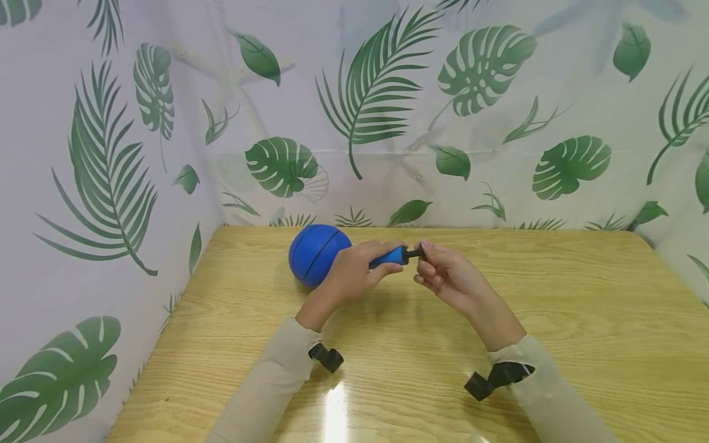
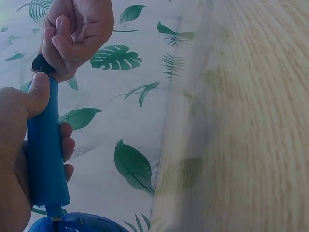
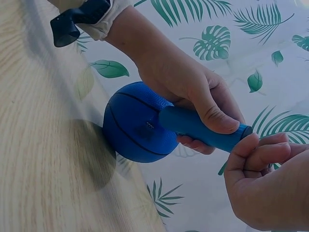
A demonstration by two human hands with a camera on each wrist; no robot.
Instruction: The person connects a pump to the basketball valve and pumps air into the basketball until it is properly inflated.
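A blue ball with black seam lines (image 1: 312, 257) rests on the table at the back, left of centre. My left hand (image 1: 349, 271) wraps round the barrel of a blue hand pump (image 1: 390, 257), thumb along its side. In the left wrist view, the pump's narrow nozzle end (image 2: 54, 211) points down at the ball and meets it. My right hand (image 1: 455, 280) pinches the pump's black handle (image 2: 42, 63) between thumb and fingers. A short length of black rod (image 1: 412, 253) shows between handle and barrel. The left hand partly covers the barrel in the head view.
The wood-grain table (image 1: 581, 307) spreads out below both arms. A pale cloth with green leaf prints (image 1: 388, 184) hangs behind and along the left side. Black wrist cameras (image 1: 327, 357) sit on both sleeves.
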